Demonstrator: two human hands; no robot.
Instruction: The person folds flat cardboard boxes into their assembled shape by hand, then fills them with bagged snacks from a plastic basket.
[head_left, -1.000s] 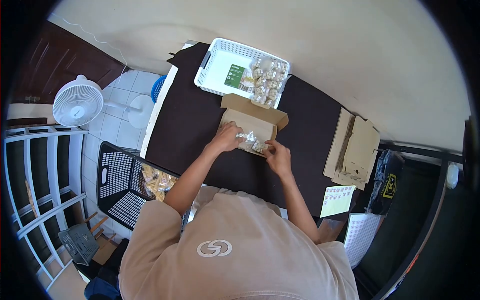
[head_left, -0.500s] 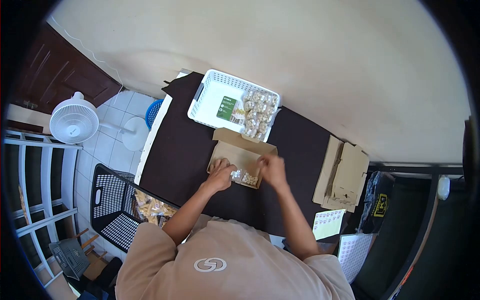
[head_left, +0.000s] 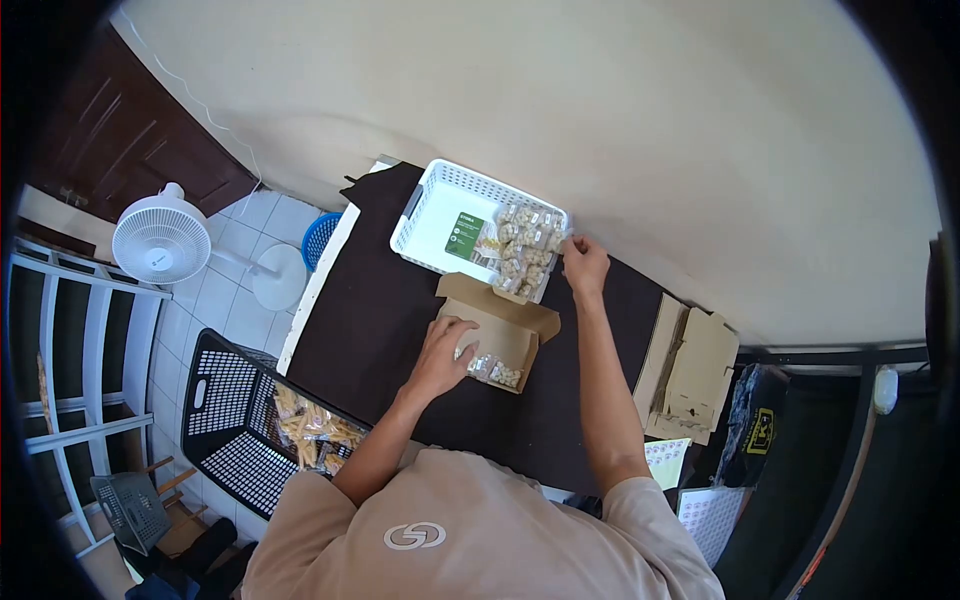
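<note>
An open cardboard box (head_left: 515, 345) with raised flaps stands on the dark tabletop. Small clear packets of pale pieces (head_left: 495, 371) lie along its near side. My left hand (head_left: 440, 358) is over the box's left end, thumb and fingers apart, the thumb beside the packets. Behind the box is a white plastic basket (head_left: 420, 230) with a pile of similar packets (head_left: 525, 245) in its right part. At the basket's right edge is my right hand (head_left: 587, 266), fingers pinched together next to the pile. Whatever is between those fingertips is too small to make out.
A green printed card (head_left: 464, 236) lies in the basket. Flattened cardboard boxes (head_left: 695, 370) are stacked on the right, near sticker sheets (head_left: 668, 460). A black crate (head_left: 235, 420) holding bagged goods stands left of the table, near a white fan (head_left: 160, 240).
My right hand has moved from the box's right side up to the basket's right edge. My left hand has stayed at the box, and its fingers have lifted and spread a little.
</note>
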